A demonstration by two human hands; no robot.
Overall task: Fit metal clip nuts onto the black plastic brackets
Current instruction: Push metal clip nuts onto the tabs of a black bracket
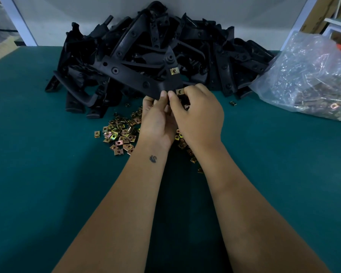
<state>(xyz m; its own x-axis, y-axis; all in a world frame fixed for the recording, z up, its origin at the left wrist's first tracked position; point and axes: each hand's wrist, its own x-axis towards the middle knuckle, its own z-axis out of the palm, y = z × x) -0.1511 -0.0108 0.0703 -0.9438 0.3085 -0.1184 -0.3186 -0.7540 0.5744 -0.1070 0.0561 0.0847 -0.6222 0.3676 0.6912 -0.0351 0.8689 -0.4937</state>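
I hold one black plastic bracket [130,75] up over the table, in front of a big heap of brackets [156,42]. My left hand [157,119] grips its near edge with the thumb on top. My right hand [197,113] pinches a brass-coloured clip nut [180,92] against that same edge, just right of the left thumb. Another clip nut [174,71] sits on the bracket's upper tab. Loose clip nuts [118,133] lie scattered on the green table under my hands, partly hidden by my wrists.
A clear plastic bag [311,79] full of clip nuts lies at the right. A single clip nut [232,103] lies between the bag and the heap. The green table top [47,174] stretches to the left and near side. Cardboard and shelving stand at the far right.
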